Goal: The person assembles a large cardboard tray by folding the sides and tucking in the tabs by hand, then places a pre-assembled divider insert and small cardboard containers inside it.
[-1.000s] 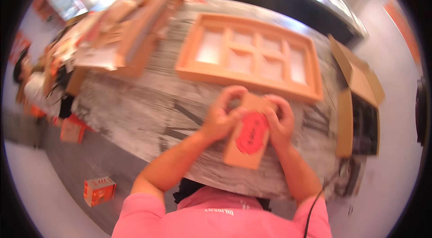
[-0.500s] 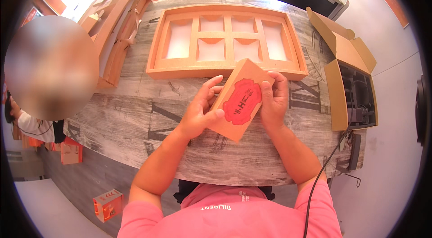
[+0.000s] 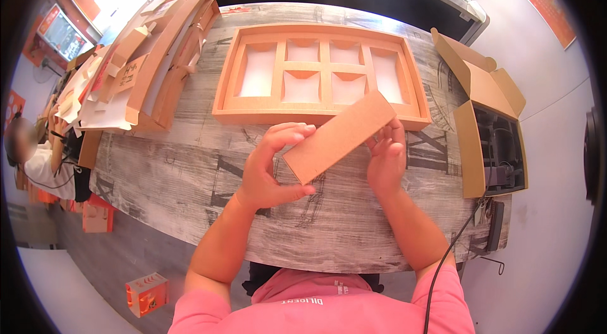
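Observation:
A slim brown cardboard box [image 3: 339, 138] is held tilted above the near middle of the table, a plain side facing up. My right hand [image 3: 387, 160] grips its right end, the fingers partly hidden behind it. Around the lower left end curves my left hand [image 3: 262, 170], thumb and fingers wide apart; its fingertips come close to the box's edges, and whether they touch is hard to tell. Just beyond lies a large shallow cardboard tray [image 3: 253, 109] with several recessed compartments, their bottoms pale.
On the right stands an open cardboard carton [image 3: 471, 151] with black items inside; a black cable [image 3: 458, 239] runs from there toward me. Stacked cardboard trays and flaps [image 3: 148, 91] fill the table's left side. Another person [image 3: 47, 166] is at the far left. An orange-and-white box [image 3: 147, 294] sits on the floor.
The small box has been turned over from its red-labelled face to a plain side. My left hand has opened wider around its end. The view has shifted slightly.

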The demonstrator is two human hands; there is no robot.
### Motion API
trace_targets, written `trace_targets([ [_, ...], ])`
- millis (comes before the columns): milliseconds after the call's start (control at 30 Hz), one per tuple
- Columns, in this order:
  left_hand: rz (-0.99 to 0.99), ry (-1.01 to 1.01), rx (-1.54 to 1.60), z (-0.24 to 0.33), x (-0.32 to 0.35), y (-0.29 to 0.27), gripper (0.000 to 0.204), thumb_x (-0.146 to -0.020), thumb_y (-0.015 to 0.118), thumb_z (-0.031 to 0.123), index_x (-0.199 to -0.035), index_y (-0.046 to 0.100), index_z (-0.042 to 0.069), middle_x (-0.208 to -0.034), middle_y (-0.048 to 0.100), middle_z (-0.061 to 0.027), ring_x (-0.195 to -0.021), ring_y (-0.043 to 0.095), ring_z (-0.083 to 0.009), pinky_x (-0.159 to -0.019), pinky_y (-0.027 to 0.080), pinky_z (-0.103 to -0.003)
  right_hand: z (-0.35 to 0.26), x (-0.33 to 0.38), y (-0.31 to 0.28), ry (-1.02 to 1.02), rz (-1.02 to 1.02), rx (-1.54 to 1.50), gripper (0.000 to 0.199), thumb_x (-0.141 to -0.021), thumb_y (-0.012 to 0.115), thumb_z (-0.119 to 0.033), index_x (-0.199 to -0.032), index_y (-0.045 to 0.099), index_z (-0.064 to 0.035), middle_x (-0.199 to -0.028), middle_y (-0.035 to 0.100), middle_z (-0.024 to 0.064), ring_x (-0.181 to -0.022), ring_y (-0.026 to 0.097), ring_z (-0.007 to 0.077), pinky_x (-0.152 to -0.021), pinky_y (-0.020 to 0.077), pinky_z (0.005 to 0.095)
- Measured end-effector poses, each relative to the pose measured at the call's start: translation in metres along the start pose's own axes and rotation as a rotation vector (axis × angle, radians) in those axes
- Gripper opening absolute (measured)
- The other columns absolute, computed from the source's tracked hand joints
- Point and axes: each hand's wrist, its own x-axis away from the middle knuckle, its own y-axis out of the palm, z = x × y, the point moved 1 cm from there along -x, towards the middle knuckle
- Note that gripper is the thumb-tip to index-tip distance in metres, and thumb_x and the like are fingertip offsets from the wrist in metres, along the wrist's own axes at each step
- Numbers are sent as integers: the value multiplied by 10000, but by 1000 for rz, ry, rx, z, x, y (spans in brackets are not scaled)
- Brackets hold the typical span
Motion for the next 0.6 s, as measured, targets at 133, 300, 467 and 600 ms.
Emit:
trace_targets([
  [133,-137,197,-380,23,-9,4,618,-649,964,159,-1199,685,120,-1356,732,-127,-1343,591,-396,-1097,497,-526,-8,-6,4,19,-72,-140,943,-963,667,-689,-1548,394,-2,-1521,510,133,-1426,488,230,-1150,444,414],
  [300,-182,269,-480,32,-2,28,603,-695,908,159,-1255,687,191,-1414,685,-93,-1327,608,-345,-1108,492,-495,-18,-6,10,88,-61,-164,915,-979,688,-637,-1551,390,12,-1460,547,121,-1331,561,203,-1083,510,376],
  [467,-62,183,-434,29,-4,23,824,-695,982,394,-1375,614,108,-1500,571,-184,-1391,552,-376,-1139,468,-501,-11,-6,-1,13,9,-101,825,-1020,613,-641,-1507,445,3,-1378,618,145,-1219,656,234,-983,591,397],
  [600,-15,49,-315,20,-3,20,1049,-650,1001,508,-1448,521,23,-1519,522,-243,-1409,527,-411,-1150,452,-509,-2,-7,-10,-16,7,-115,812,-1025,603,-644,-1496,453,1,-1394,610,145,-1239,648,237,-990,584,401],
])
